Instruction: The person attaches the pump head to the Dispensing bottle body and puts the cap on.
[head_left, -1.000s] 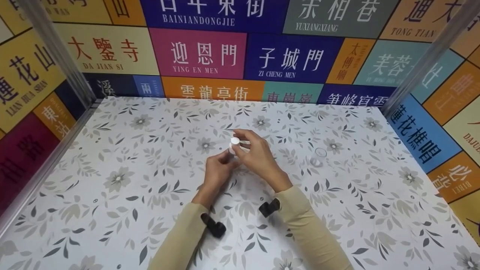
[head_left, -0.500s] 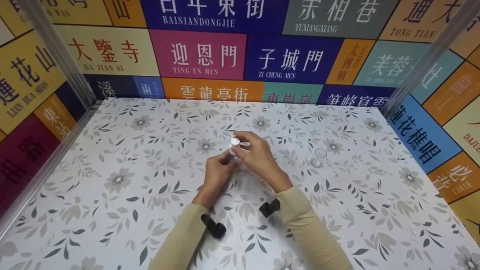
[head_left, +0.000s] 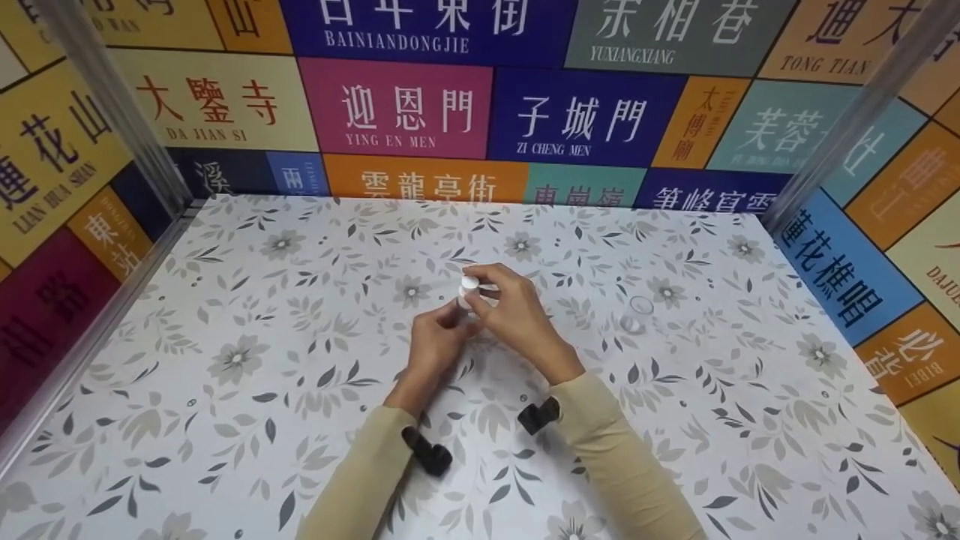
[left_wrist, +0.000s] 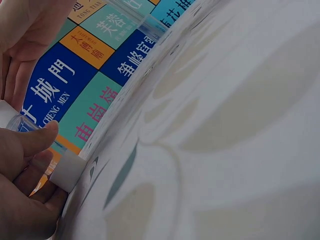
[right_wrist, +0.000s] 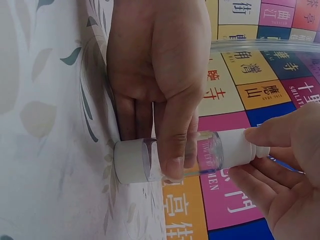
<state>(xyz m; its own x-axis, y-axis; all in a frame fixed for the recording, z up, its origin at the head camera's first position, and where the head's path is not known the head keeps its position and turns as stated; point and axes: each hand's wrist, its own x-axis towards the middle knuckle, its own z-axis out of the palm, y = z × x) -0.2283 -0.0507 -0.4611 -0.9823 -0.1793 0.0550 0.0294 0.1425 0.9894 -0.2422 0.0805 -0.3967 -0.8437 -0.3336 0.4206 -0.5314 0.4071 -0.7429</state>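
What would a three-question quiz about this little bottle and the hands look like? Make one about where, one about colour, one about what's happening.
1. Where does the clear cap lie?
A. on the table, to the right of the hands
B. inside the bottle
C. on the wall

2. What colour is the bottle's top?
A. red
B. white
C. black

3. How is the small bottle held?
A. lying alone on the table
B. by one hand only
C. by both hands

Answers:
1 A, it rests on the flowered table, apart from the hands.
2 B, the top looks white.
3 C, the left hand grips the body and the right hand pinches the top.
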